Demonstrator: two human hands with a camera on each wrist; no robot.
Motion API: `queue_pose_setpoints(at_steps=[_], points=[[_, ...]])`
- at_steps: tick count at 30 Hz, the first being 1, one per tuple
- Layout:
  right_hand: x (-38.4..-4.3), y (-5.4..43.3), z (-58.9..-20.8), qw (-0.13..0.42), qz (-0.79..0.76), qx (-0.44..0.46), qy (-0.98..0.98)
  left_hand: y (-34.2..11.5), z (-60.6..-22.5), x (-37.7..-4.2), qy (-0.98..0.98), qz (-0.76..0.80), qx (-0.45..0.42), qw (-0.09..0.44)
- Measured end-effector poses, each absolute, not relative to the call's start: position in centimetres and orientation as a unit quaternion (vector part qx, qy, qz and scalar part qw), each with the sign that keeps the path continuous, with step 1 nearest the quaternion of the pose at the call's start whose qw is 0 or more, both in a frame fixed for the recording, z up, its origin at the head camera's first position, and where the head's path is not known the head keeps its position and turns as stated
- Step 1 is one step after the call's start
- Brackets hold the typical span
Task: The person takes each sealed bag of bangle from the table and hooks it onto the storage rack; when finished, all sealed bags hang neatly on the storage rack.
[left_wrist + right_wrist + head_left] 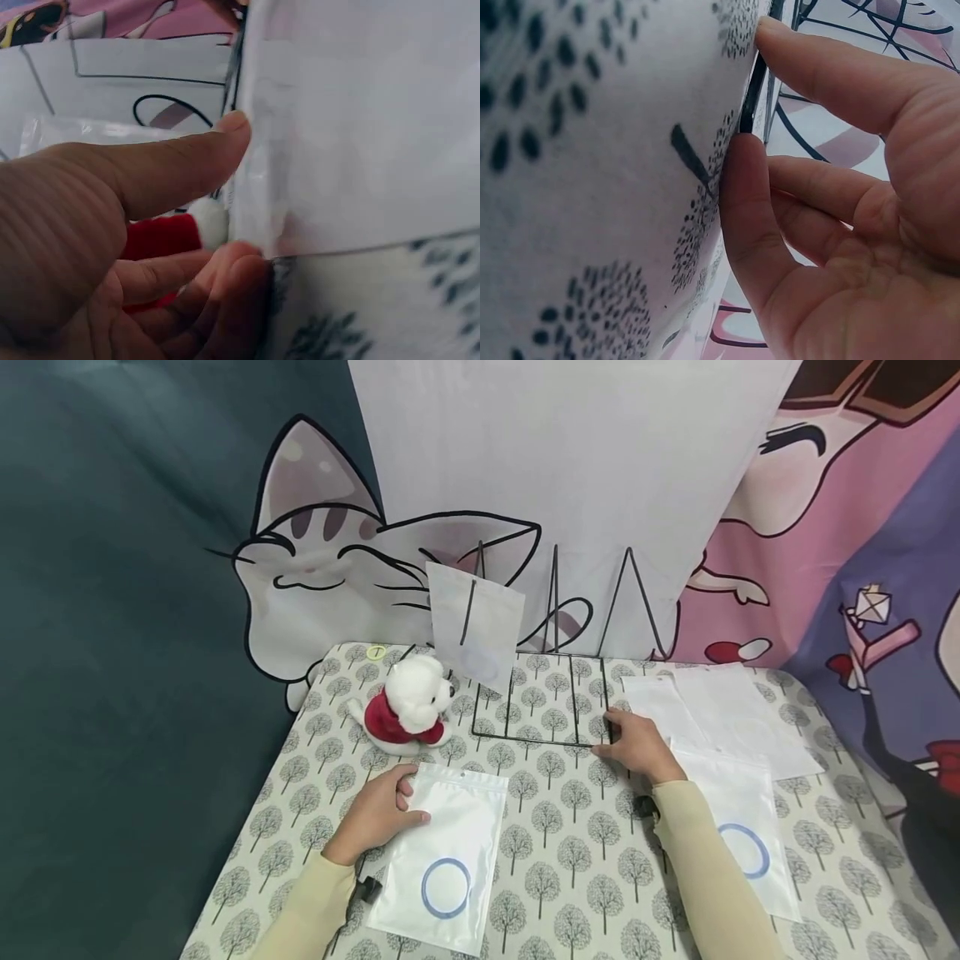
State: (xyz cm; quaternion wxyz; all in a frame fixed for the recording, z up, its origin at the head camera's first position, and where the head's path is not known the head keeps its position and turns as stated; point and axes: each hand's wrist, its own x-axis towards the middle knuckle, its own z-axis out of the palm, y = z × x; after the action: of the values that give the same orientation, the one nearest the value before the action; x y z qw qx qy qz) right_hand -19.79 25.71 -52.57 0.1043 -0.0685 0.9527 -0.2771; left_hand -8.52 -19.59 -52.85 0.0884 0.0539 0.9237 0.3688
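My left hand [408,797] pinches the upper left edge of a white pouch [450,835] with a blue ring [446,887] printed on it, lying flat near the table's front. In the left wrist view the thumb [187,154] lies on the pouch [360,135] and the fingers curl at its edge. My right hand [611,735] rests on the front right corner of a black wire rack [540,739]. Thumb and forefinger [817,60] touch the rack's wire [751,97], both fairly straight. Another white pouch [476,627] hangs on the rack's left prong.
A white plush bear in red [408,706] sits left of the rack. Right of my right arm lie a pile of white pouches [727,710] and one with a blue ring [742,827]. The table [570,852] has a tree-patterned cloth; cartoon drapes hang behind.
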Motion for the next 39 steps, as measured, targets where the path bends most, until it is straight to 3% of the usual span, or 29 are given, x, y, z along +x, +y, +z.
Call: queue_pose_setpoints(at_steps=[6, 21, 25, 32, 39], points=[[-19.7, 25.8, -53.0, 0.109, -0.280, -0.060, 0.952, -19.3, -53.5, -8.4, 0.943, 0.319, 0.065, 0.074], [-19.7, 26.1, -52.9, 0.105, -0.283, -0.068, 0.951, -18.6, -53.9, -7.4, 0.931, 0.364, 0.025, 0.028], [-19.8, 26.0, -53.1, 0.101, -0.282, -0.070, 0.951, -18.6, -54.1, -7.4, 0.908, 0.415, 0.019, 0.054], [-19.7, 25.9, -53.0, 0.105, -0.283, -0.068, 0.951, -18.9, -54.1, -7.5, 0.811, 0.568, -0.001, 0.144], [-19.9, 25.8, -52.8, 0.103, -0.279, -0.071, 0.952, -18.6, -54.0, -7.8, 0.788, 0.603, -0.003, 0.125]])
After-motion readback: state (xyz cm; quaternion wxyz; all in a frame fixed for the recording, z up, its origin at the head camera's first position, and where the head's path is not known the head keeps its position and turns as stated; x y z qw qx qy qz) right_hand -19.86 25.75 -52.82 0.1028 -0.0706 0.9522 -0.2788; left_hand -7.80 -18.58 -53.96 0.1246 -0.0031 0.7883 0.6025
